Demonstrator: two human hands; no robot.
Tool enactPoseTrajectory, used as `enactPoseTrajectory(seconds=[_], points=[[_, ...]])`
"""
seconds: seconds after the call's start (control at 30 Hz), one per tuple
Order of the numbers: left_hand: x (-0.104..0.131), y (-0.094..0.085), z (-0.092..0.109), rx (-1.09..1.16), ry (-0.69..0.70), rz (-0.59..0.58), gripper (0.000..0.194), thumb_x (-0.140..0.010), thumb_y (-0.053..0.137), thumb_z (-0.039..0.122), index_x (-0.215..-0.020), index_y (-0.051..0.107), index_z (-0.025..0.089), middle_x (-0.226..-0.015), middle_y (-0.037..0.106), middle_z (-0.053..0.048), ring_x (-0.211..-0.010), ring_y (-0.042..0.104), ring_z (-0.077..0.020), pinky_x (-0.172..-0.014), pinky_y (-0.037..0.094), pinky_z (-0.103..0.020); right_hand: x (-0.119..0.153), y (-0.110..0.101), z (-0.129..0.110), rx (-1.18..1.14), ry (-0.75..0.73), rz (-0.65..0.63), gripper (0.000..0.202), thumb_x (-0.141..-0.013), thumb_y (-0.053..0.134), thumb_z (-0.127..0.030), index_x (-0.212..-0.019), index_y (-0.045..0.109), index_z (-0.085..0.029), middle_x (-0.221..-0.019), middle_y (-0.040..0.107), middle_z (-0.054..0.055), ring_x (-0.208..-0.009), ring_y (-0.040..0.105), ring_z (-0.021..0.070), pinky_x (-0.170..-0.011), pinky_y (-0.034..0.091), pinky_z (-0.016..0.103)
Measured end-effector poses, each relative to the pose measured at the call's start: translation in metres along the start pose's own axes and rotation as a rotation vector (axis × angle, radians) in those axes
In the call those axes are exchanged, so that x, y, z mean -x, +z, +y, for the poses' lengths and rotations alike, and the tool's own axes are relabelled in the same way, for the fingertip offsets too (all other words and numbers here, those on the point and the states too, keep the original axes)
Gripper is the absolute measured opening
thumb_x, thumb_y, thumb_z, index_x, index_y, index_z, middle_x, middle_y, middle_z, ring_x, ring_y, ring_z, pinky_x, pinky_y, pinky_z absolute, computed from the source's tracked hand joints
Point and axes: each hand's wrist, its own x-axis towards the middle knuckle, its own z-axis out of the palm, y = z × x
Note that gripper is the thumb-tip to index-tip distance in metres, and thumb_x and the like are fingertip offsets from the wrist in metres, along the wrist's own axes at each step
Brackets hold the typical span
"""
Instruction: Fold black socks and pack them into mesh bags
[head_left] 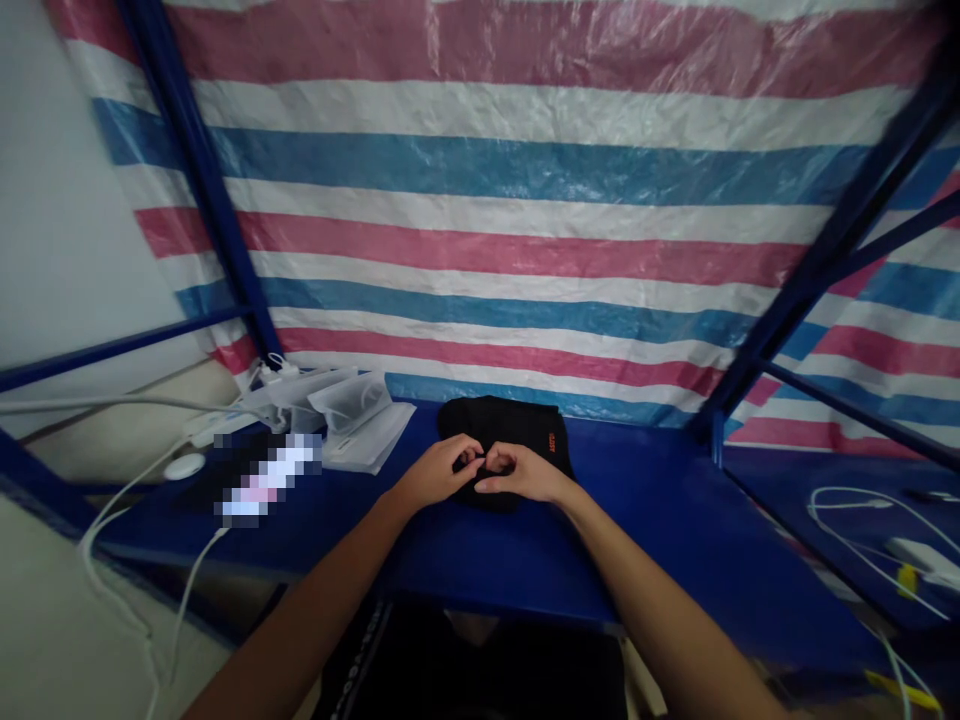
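Observation:
A folded black cloth item (536, 425) with small orange lettering at its right side lies on the blue tabletop (660, 520). Over its front part, my left hand (444, 468) has curled fingers, with the thumb pointing right. My right hand (525, 472) faces it from the right, its fingers bent inward and its thumb pointing left. The fingertips of both hands nearly meet above the black cloth. Whatever may be between the fingers is too small and dark to make out.
A blurred-out lit phone (270, 485) with a white cable lies on the left, near a round white object (184, 467). Translucent plastic packaging (360, 430) stands behind it. Blue metal posts and a striped sheet (525, 230) rise behind. Cables and a white adapter (926, 562) are at the right.

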Motion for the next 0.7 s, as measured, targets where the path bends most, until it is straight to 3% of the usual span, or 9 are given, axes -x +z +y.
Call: enactPoseTrajectory(seconds=[0.1,0.17,0.27,0.33,0.43,0.57,0.63,0.7], points=[[0.005,-0.017,-0.016,-0.241,-0.064,0.171,0.028,-0.107,0.050,0.036,-0.111,0.073,0.021,-0.113,0.072,-0.010,-0.108,0.068,-0.0254,-0.100,0.053,-0.039,0.004,-0.006,-0.003,-0.081,0.036,0.004,0.055,-0.068,0.097,-0.059,-0.088,0.062,-0.021,-0.074,0.063,-0.005,-0.065,0.055,0.0128,-0.061,0.042,0.026],[0.012,-0.032,-0.035,-0.488,-0.278,0.310,0.031,-0.105,0.051,0.035,-0.117,0.074,0.018,-0.121,0.072,-0.015,-0.119,0.065,-0.0325,-0.108,0.049,-0.047,0.010,-0.010,-0.004,-0.107,0.053,0.028,0.054,-0.066,0.098,-0.056,-0.087,0.063,-0.021,-0.076,0.067,-0.003,-0.065,0.058,0.0133,-0.061,0.043,0.026],[0.023,-0.050,-0.063,-0.700,-0.639,0.254,0.039,-0.097,0.062,0.035,-0.126,0.075,0.014,-0.134,0.070,-0.020,-0.125,0.063,-0.0416,-0.109,0.049,-0.054,0.017,-0.016,0.000,-0.134,0.103,0.055,0.053,-0.066,0.099,-0.055,-0.085,0.065,-0.020,-0.079,0.071,-0.001,-0.066,0.062,0.0143,-0.062,0.045,0.027],[0.028,-0.056,-0.076,-0.688,-0.733,0.181,0.040,-0.095,0.064,0.035,-0.127,0.077,0.015,-0.137,0.071,-0.019,-0.126,0.065,-0.0402,-0.109,0.051,-0.049,0.018,-0.019,0.004,-0.141,0.116,0.093,0.052,-0.065,0.099,-0.054,-0.086,0.065,-0.020,-0.080,0.072,0.000,-0.069,0.064,0.0149,-0.063,0.047,0.027],[0.030,-0.060,-0.086,-0.615,-0.762,0.210,0.039,-0.095,0.062,0.031,-0.129,0.079,0.020,-0.135,0.075,-0.014,-0.122,0.070,-0.0356,-0.105,0.054,-0.043,0.017,-0.022,0.009,-0.119,0.096,0.167,0.052,-0.065,0.100,-0.051,-0.089,0.065,-0.021,-0.088,0.074,0.001,-0.075,0.066,0.0152,-0.068,0.051,0.028],[0.031,-0.063,-0.091,-0.596,-0.744,0.356,0.036,-0.094,0.061,0.027,-0.124,0.082,0.023,-0.113,0.082,-0.013,-0.099,0.076,-0.0341,-0.089,0.060,-0.043,0.014,-0.023,0.013,-0.101,0.033,0.196,0.059,-0.068,0.098,-0.045,-0.113,0.067,-0.023,-0.126,0.075,0.009,-0.085,0.068,0.0154,-0.077,0.057,0.031],[0.031,-0.061,-0.087,-0.617,-0.633,0.445,0.036,-0.095,0.059,0.025,-0.123,0.081,0.021,-0.109,0.082,-0.014,-0.095,0.076,-0.0330,-0.086,0.061,-0.043,0.013,-0.021,0.015,-0.076,-0.011,0.204,0.077,-0.069,0.097,-0.041,-0.135,0.061,-0.025,-0.135,0.072,0.011,-0.089,0.068,0.0160,-0.081,0.059,0.034],[0.028,-0.050,-0.076,-0.602,-0.438,0.517,0.037,-0.097,0.056,0.022,-0.124,0.080,0.020,-0.112,0.082,-0.013,-0.099,0.076,-0.0319,-0.090,0.060,-0.044,0.012,-0.016,0.015,-0.005,-0.066,0.220,0.098,-0.072,0.096,-0.038,-0.156,0.047,-0.027,-0.133,0.073,0.010,-0.093,0.070,0.0170,-0.090,0.059,0.037]])
